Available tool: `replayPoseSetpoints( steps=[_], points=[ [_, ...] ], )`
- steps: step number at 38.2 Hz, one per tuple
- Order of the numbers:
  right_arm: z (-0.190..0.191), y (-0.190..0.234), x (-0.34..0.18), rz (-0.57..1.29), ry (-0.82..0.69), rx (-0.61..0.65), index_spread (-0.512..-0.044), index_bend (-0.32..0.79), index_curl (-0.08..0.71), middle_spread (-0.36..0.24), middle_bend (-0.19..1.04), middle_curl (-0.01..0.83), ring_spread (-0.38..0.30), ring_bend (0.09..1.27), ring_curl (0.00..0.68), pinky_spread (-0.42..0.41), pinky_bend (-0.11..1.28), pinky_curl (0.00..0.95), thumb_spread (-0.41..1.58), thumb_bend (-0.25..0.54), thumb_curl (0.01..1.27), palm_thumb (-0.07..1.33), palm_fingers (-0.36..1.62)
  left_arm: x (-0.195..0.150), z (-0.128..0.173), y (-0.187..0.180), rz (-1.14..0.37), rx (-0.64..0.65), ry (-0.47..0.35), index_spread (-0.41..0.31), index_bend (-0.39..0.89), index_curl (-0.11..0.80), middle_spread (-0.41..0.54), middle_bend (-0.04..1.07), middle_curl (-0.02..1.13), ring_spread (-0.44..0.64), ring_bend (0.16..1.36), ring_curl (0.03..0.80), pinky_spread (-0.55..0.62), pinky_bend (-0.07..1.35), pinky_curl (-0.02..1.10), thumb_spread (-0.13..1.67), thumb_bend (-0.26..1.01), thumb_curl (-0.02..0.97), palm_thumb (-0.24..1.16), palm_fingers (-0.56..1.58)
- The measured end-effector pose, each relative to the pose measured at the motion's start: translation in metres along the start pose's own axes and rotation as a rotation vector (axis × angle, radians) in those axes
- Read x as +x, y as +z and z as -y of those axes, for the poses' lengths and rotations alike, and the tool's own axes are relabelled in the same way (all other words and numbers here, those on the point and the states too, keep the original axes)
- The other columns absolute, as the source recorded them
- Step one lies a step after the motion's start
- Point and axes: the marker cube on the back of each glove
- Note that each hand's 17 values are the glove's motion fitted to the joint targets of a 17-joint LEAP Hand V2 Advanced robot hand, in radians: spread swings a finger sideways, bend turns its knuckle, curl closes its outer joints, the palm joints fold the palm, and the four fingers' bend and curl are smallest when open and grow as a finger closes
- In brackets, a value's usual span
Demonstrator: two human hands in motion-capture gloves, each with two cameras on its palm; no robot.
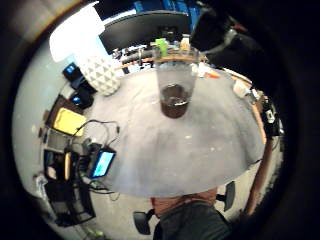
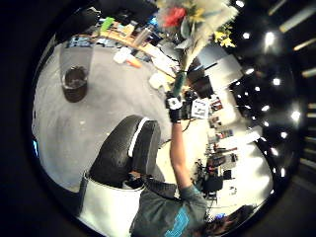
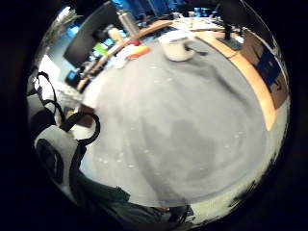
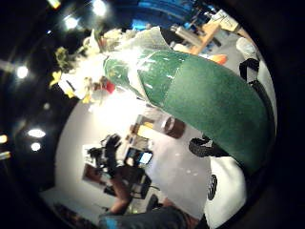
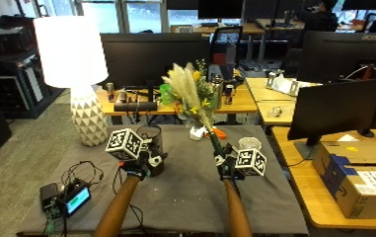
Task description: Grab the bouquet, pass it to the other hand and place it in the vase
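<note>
The right hand (image 5: 227, 166) held the bouquet (image 5: 191, 94) upright above the table (image 5: 194, 197), its fingers curled round the green-wrapped stem (image 5: 213, 140). The left hand (image 5: 137, 169) hung near the table's middle, just before the vase (image 5: 152, 148); whether its fingers were curled I could not tell. The handover looked to be the step in hand: best bring the stem low toward the left palm and release only once it is gripped. Beyond, a white lamp (image 5: 82, 64) stood past the table's far left corner. The outside view alone showed both hands together. The left little-finger view looked onto the vase (image 1: 174, 87) with dark matter at its bottom; the right thumb view showed the stem wrap (image 4: 190, 90) pressed close to the palm.
</note>
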Motion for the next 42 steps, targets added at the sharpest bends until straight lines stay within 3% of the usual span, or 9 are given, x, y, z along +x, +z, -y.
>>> replayPoseSetpoints(
  steps=[12,19,22,27,36,42],
  points=[
    [-0.016,0.028,-0.083,0.367,-0.119,-0.073,-0.234,0.24,0.508,-0.168,0.74,0.585,-0.199,0.94,0.533,-0.297,0.69,0.472,0.65,-0.027,0.64,0.96,1.4,0.049,0.04,0.003,-0.588,-0.032,0.021,-0.112,0.12,0.304,-0.008,0.18,0.35,0.18,0.52,0.302,0.36,0.31,0.38,1.0,-0.01,0.299,0.19,0.51],
    [-0.029,0.052,-0.124,0.545,-0.264,-0.108,-0.236,0.22,0.527,-0.169,0.75,0.588,-0.2,0.95,0.535,-0.301,0.7,0.477,0.66,-0.026,0.65,0.96,1.39,0.07,0.064,0.006,-0.826,0.015,0.036,-0.068,0.08,0.271,-0.035,0.2,0.37,0.12,0.57,0.32,0.26,0.35,0.41,1.01,0.04,0.332,0.37,0.56],
    [-0.035,0.055,-0.146,0.706,-0.441,-0.107,-0.237,0.22,0.533,-0.17,0.76,0.591,-0.199,0.96,0.536,-0.301,0.7,0.478,0.67,-0.024,0.66,0.97,1.39,0.073,0.07,0.006,-0.884,0.01,0.032,-0.059,0.08,0.258,-0.046,0.2,0.37,0.1,0.58,0.326,0.21,0.36,0.41,1.01,0.03,0.338,0.42,0.57],
    [-0.053,0.063,-0.149,0.627,-0.246,-0.23,-0.238,0.22,0.547,-0.166,0.76,0.592,-0.199,0.96,0.535,-0.302,0.7,0.479,0.68,-0.022,0.66,0.97,1.39,0.08,0.073,0.002,-0.974,-0.019,0.018,-0.051,0.07,0.239,-0.072,0.2,0.38,0.05,0.61,0.335,0.16,0.39,0.42,0.99,0.03,0.356,0.5,0.6],
    [-0.057,0.081,-0.161,0.722,-0.382,-0.248,-0.239,0.22,0.563,-0.169,0.77,0.593,-0.199,0.96,0.534,-0.302,0.71,0.479,0.71,-0.024,0.67,0.97,1.39,0.09,0.071,-0.006,-1.027,-0.033,0.052,-0.079,0.08,0.224,-0.13,0.17,0.37,-0.08,0.65,0.341,0.0,0.46,0.42,0.94,0.02,0.386,0.64,0.76],
    [-0.067,0.093,-0.167,0.682,-0.282,-0.322,-0.238,0.22,0.573,-0.171,0.77,0.595,-0.2,0.97,0.535,-0.302,0.71,0.48,0.73,-0.024,0.67,0.97,1.39,0.097,0.073,0.0,-1.042,-0.041,0.083,-0.128,0.11,0.232,-0.18,0.17,0.37,-0.16,0.65,0.348,-0.09,0.48,0.42,0.94,0.02,0.406,0.73,0.87]
  ],
)
